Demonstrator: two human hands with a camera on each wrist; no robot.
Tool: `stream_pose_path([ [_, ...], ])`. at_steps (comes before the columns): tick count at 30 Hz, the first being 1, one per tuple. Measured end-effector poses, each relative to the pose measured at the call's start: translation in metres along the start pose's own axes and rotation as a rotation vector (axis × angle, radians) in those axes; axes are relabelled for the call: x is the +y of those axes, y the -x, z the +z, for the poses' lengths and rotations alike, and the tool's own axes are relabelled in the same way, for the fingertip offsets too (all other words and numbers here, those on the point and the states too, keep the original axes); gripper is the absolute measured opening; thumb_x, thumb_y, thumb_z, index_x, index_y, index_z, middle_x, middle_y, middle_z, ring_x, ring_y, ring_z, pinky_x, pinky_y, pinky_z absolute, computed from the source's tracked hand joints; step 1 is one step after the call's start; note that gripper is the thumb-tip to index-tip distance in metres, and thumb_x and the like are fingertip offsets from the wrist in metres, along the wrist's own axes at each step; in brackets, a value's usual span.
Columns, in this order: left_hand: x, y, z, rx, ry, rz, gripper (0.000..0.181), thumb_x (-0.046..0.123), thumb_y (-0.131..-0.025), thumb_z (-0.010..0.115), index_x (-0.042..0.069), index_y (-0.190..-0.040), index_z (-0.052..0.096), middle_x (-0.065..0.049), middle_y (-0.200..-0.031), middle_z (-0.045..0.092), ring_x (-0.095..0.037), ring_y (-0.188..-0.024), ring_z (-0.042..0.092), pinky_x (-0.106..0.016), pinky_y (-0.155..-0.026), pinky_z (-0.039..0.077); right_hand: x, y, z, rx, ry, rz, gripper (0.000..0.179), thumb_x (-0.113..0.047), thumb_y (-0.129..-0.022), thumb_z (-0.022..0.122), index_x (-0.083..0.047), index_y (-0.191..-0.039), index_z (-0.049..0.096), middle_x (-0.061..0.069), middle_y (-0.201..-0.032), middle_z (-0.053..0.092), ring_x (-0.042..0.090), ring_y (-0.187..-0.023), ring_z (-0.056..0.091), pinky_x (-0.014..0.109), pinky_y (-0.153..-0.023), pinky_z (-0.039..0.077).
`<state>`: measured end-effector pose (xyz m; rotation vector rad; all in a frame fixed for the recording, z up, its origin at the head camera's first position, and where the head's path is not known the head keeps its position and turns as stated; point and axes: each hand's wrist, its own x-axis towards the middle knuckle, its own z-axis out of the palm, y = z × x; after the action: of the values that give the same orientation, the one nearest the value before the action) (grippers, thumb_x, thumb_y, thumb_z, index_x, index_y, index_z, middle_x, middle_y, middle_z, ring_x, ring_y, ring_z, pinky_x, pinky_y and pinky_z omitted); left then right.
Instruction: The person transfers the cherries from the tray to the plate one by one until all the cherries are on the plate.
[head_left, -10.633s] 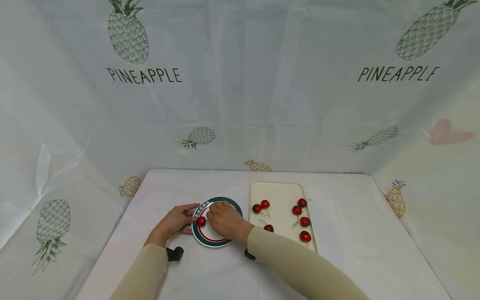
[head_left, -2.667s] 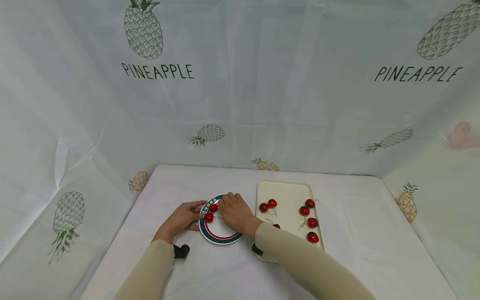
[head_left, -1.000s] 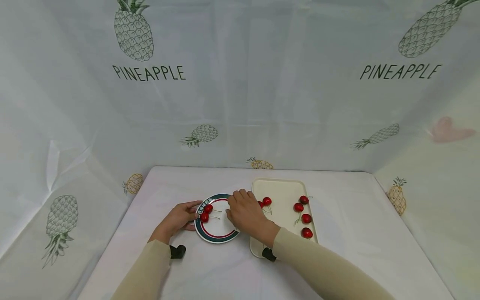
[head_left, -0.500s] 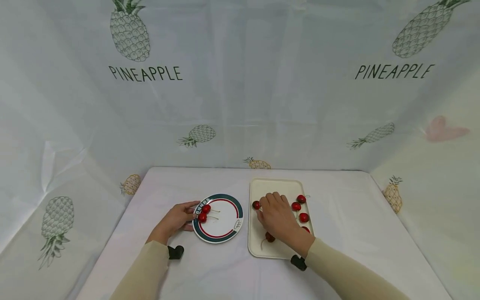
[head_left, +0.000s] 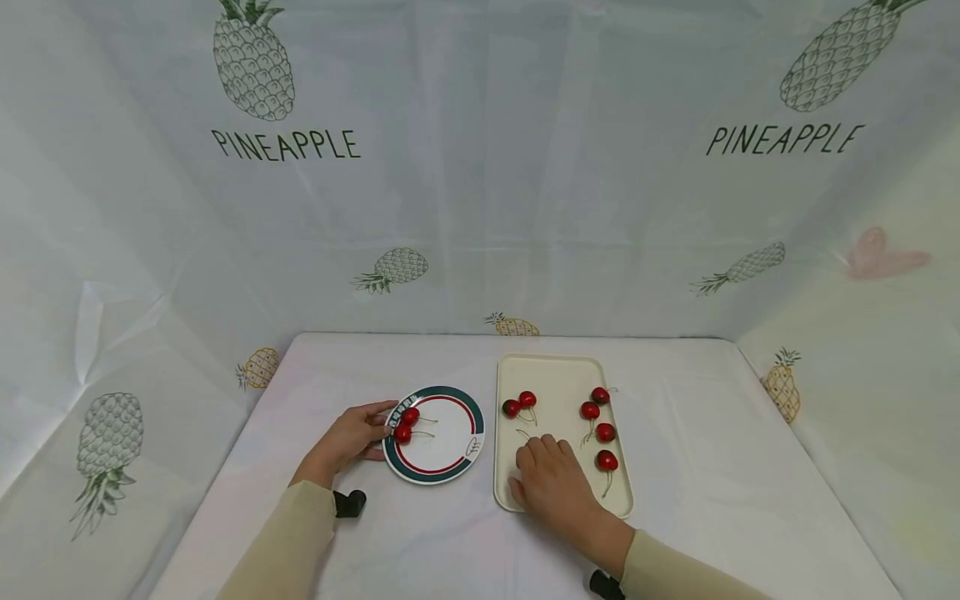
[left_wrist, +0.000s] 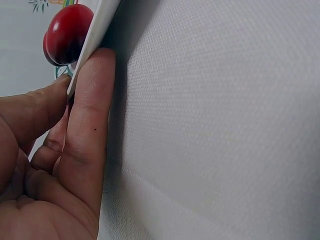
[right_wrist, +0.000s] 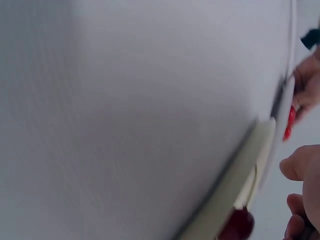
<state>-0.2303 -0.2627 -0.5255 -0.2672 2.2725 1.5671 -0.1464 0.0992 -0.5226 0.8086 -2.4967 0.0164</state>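
White plate (head_left: 450,437), fingers (left_wrist: 90,100) beneath, left-wrist view only

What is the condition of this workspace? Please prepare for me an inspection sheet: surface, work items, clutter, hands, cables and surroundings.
Surface: white cloth, mostly flat.
Work items: two cherries on the round plate; six cherries visible in the cream tray, perhaps more behind the right hand.
Clutter: nothing seen.
Hands: left hand pinches the plate's rim; right hand is over the tray, its hold unclear.
Cables: nothing seen; a black wrist piece shows on each arm.
Surroundings: pineapple-print sheeting behind and at both sides.
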Motion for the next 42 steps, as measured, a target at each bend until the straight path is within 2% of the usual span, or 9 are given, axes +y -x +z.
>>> stream_pose_path([
  [6, 0.0, 0.001, -0.001, -0.002, 0.001, 0.003, 0.055, 0.001, -0.103, 0.063, 0.017, -0.155, 0.055, -0.018, -0.13, 0.059, -0.021, -0.089, 0.066, -0.036, -0.073, 0.066, -0.011, 0.008, 0.005, -0.098, 0.019, 0.01, 0.035, -0.035, -0.084, 0.083, -0.01, -0.089, 0.059, 0.006, -0.088, 0.056, 0.023, -0.086, 0.051, 0.033, -0.069, 0.038],
  [10, 0.0, 0.0, -0.001, -0.005, 0.006, 0.0, 0.055, 0.001, -0.103, 0.063, 0.016, -0.155, 0.055, -0.018, -0.13, 0.058, -0.021, -0.089, 0.066, -0.036, -0.073, 0.066, -0.008, 0.013, 0.005, -0.117, 0.024, 0.02, 0.032, -0.032, -0.085, 0.082, -0.009, -0.09, 0.06, 0.005, -0.087, 0.055, 0.023, -0.085, 0.05, 0.033, -0.069, 0.039],
  [15, -0.001, 0.0, -0.001, -0.002, 0.005, -0.003, 0.054, 0.002, -0.103, 0.064, 0.017, -0.154, 0.056, -0.018, -0.129, 0.059, -0.021, -0.087, 0.067, -0.036, -0.073, 0.066, 0.006, 0.023, 0.002, -0.069, 0.023, 0.007, 0.027, -0.025, -0.082, 0.082, -0.01, -0.089, 0.061, 0.001, -0.081, 0.051, 0.02, -0.077, 0.046, 0.03, -0.066, 0.035],
  [21, -0.002, -0.002, 0.0, 0.0, -0.01, 0.004, 0.054, 0.003, -0.103, 0.064, 0.018, -0.154, 0.056, -0.018, -0.129, 0.057, -0.021, -0.089, 0.067, -0.036, -0.074, 0.066, 0.027, 0.04, 0.0, -0.026, 0.035, 0.016, 0.032, -0.024, -0.077, 0.086, -0.012, -0.084, 0.057, -0.001, -0.075, 0.045, 0.018, -0.073, 0.041, 0.028, -0.064, 0.029],
  [26, -0.002, -0.002, 0.001, 0.011, -0.015, 0.0, 0.054, 0.004, -0.103, 0.064, 0.019, -0.154, 0.057, -0.019, -0.131, 0.058, -0.022, -0.091, 0.067, -0.036, -0.074, 0.066, 0.039, 0.049, 0.0, -0.005, 0.018, 0.033, 0.033, -0.025, -0.075, 0.086, -0.013, -0.084, 0.057, -0.002, -0.075, 0.045, 0.018, -0.073, 0.042, 0.03, -0.065, 0.03],
  [32, -0.001, -0.002, 0.001, 0.014, -0.026, -0.003, 0.054, 0.003, -0.103, 0.064, 0.02, -0.154, 0.057, -0.019, -0.133, 0.058, -0.022, -0.092, 0.067, -0.036, -0.074, 0.066, 0.053, 0.046, -0.002, 0.005, -0.052, 0.022, 0.029, -0.02, -0.079, 0.085, -0.011, -0.095, 0.062, -0.001, -0.084, 0.052, 0.017, -0.079, 0.043, 0.029, -0.068, 0.036],
  [38, 0.0, -0.001, 0.001, 0.012, -0.026, -0.007, 0.054, 0.003, -0.103, 0.064, 0.018, -0.154, 0.056, -0.019, -0.133, 0.058, -0.021, -0.089, 0.066, -0.035, -0.073, 0.066, 0.066, 0.036, -0.001, -0.059, -0.074, -0.051, 0.034, -0.017, -0.082, 0.086, -0.01, -0.108, 0.065, 0.001, -0.095, 0.058, 0.02, -0.088, 0.049, 0.032, -0.075, 0.043],
  [42, 0.0, 0.0, 0.001, 0.015, -0.027, -0.004, 0.053, 0.003, -0.103, 0.064, 0.018, -0.154, 0.057, -0.019, -0.132, 0.059, -0.021, -0.088, 0.067, -0.035, -0.073, 0.066, 0.07, 0.032, 0.002, -0.093, -0.057, -0.103, 0.031, -0.018, -0.085, 0.083, -0.011, -0.11, 0.066, 0.0, -0.098, 0.06, 0.02, -0.09, 0.05, 0.032, -0.076, 0.044],
])
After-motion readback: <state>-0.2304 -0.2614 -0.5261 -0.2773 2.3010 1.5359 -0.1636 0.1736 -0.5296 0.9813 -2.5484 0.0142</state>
